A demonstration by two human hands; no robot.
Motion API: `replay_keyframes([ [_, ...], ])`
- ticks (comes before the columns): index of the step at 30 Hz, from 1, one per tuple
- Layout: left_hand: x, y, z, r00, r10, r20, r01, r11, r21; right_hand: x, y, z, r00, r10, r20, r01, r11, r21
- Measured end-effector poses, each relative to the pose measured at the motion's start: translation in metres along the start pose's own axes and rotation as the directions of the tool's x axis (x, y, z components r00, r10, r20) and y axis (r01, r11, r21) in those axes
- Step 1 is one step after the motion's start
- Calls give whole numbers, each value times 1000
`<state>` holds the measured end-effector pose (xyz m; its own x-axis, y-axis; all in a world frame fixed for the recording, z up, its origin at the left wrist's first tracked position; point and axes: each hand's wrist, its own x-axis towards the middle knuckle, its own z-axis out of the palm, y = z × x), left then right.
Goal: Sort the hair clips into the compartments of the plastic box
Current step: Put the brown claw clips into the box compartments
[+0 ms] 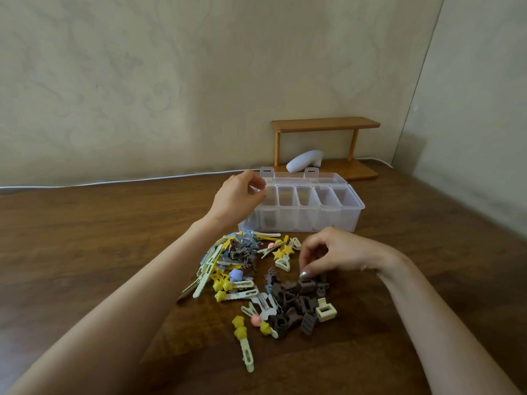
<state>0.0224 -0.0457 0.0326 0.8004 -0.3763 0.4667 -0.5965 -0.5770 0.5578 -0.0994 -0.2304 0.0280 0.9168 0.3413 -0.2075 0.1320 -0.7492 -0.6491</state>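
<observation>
The box (302, 220), of clear plastic with its lid tipped open at the back, stands on the brown counter (99, 238) with a row of compartments across it. Something dark shows through the front wall in a compartment near its left end. The left hand (238, 196) hangs over that end with its fingers curled toward the thumb; nothing shows between them, so it cannot be told whether it holds anything. In front of the box the hair clips (228, 260) lie loose on the counter: a tangle of cream, yellow, blue and grey ones to the left, two yellow star clips (283, 250) near the middle, and a heap of brown clips (291, 299) to the right, with a cream claw clip (326, 309) at its edge. The right hand (338, 253) reaches down with bent fingers, thumb and fingertips at the top of the brown heap; whether it pinches one cannot be told. Behind the box a small wooden shelf (325, 124) stands by the wall, with a white object (303, 161) under it.
</observation>
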Motion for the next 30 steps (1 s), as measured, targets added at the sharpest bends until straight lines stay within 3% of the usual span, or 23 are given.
replay_keyframes([
  [3, -15, 10, -5, 997, 75, 21, -74, 997, -29, 0, -1, -1, 998, 20, -62, -18, 999, 29],
  [6, -32, 22, -6, 979, 127, 157, -117, 991, -71, 0, 1, -2, 991, 34, -129, -26, 997, 66],
  [10, -45, 30, -5, 918, 126, 377, -112, 992, -58, 2, 2, -1, 967, 47, -249, -16, 992, 126],
  [14, -52, 34, -1, 888, 90, 451, -123, 991, 44, 6, 3, 0, 930, 42, -366, 11, 990, 141],
  [20, -61, 42, 11, 916, 160, 369, -267, 928, 261, 9, 2, 5, 892, 97, -442, 33, 960, 277],
  [24, -62, 41, 16, 955, 199, 220, -253, 934, 253, 9, -1, 6, 892, 111, -438, 62, 931, 361],
  [30, -58, 31, 12, 960, 244, 141, -269, 943, 199, 5, -2, 4, 868, 134, -479, 76, 916, 395],
])
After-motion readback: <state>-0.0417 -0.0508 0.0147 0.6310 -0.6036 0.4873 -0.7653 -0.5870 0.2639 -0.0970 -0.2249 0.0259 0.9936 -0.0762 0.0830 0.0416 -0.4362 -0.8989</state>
